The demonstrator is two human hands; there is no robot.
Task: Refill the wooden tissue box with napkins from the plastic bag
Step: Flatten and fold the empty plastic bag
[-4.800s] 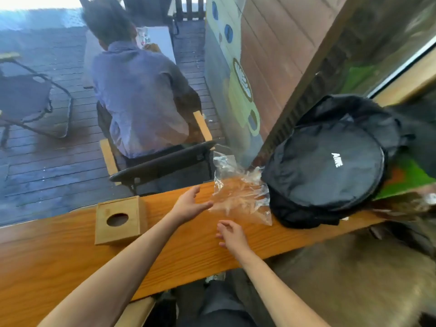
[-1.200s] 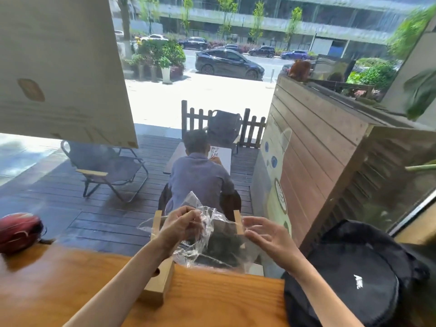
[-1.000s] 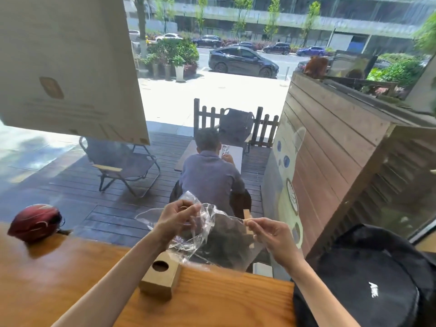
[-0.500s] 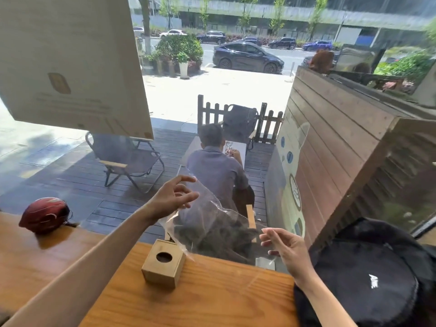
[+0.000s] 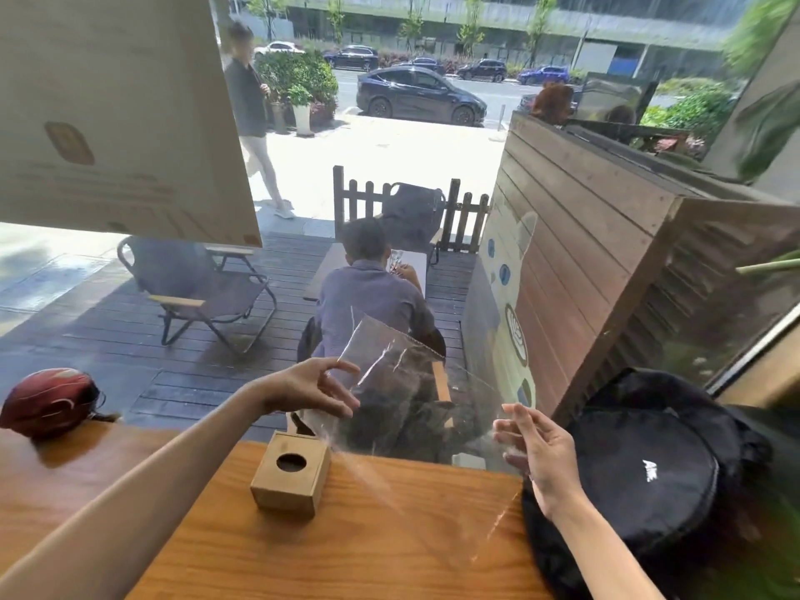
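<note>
The wooden tissue box stands on the wooden counter, its round hole facing up. Above and to the right of it, the clear plastic bag is held up in the air and spread wide between my hands. My left hand pinches its left edge just above the box. At the bag's right edge is my right hand, fingers loosely curled on the film. I cannot make out napkins through the plastic.
A black round zipped bag lies on the counter at the right, close to my right wrist. A dark red helmet rests at the far left. The window glass rises right behind the counter; a person sits outside.
The bag has been lifted off the counter and pulled open wide; my hands have moved apart, the right one swinging out to the right. The box has not moved.
</note>
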